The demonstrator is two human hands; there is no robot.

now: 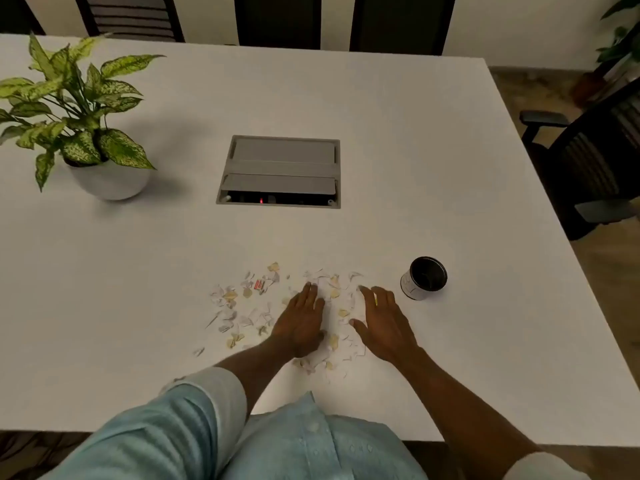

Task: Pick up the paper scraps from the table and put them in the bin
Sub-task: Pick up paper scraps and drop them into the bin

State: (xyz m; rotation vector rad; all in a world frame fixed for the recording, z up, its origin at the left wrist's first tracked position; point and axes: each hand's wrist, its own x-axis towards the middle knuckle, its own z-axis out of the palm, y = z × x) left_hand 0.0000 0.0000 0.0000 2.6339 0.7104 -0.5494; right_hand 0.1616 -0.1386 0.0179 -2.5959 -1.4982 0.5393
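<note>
Several small white and yellowish paper scraps (pixel 242 306) lie scattered on the white table (pixel 104 306) near its front edge, with one red scrap (pixel 259 285) among them. My left hand (pixel 301 323) lies flat, palm down, on the middle of the pile with fingers stretched out. My right hand (pixel 384 323) rests palm down at the pile's right side, fingers apart. More scraps (pixel 341 313) show between the two hands. A small round bin (pixel 423 278), white outside and dark inside, stands upright to the right of my right hand, apart from it.
A potted plant (pixel 79 126) in a white pot stands at the back left. A grey cable hatch (pixel 280 171) is set into the table's middle. Dark chairs (pixel 595 161) stand along the right and far sides.
</note>
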